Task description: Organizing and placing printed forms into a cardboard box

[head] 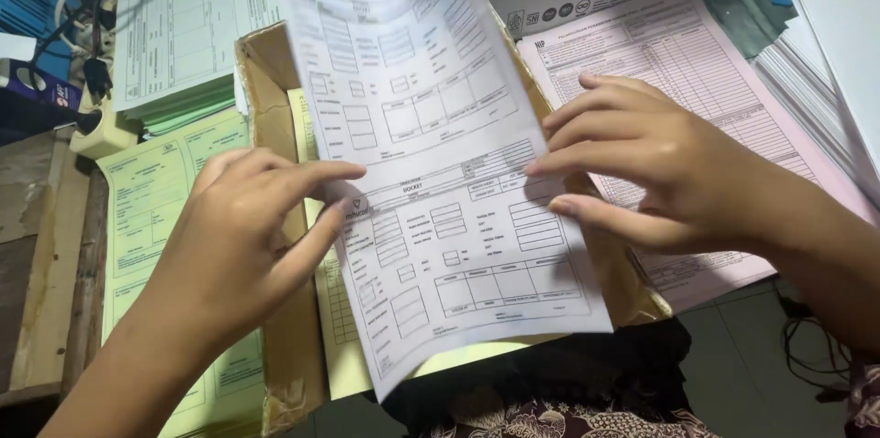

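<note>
A white form point(449, 172) fills the middle of the view, held up between two bare hands over an open cardboard box point(275, 117). The sheet is thin paper printed with a grid of small boxes and ruled tables in grey-black ink; it bows softly, its top edge curling back and blurred, its lower corner hanging down toward the viewer. It tilts a little, so the printed lines run slantwise.

To the right lies a stack of pink forms point(697, 62), flat and printed with the same kind of ruled tables. To the left lie pale yellow forms point(151, 200), and above them a thick pile of light green forms point(183, 35). More yellow sheets point(339, 328) lie inside the box under the white one. The box is brown, rough-edged, with worn, torn flaps. At the far right is a tall stack of plain white paper point(825, 62), its edges finely layered.

The left hand point(243, 236) pinches the sheet's left edge, thumb and forefinger closed on the paper. The right hand point(651, 163) holds the right edge, fingers spread flat across the front; its thumb is hidden behind the sheet.

A dark patterned cloth point(568, 415) shows at the bottom.
</note>
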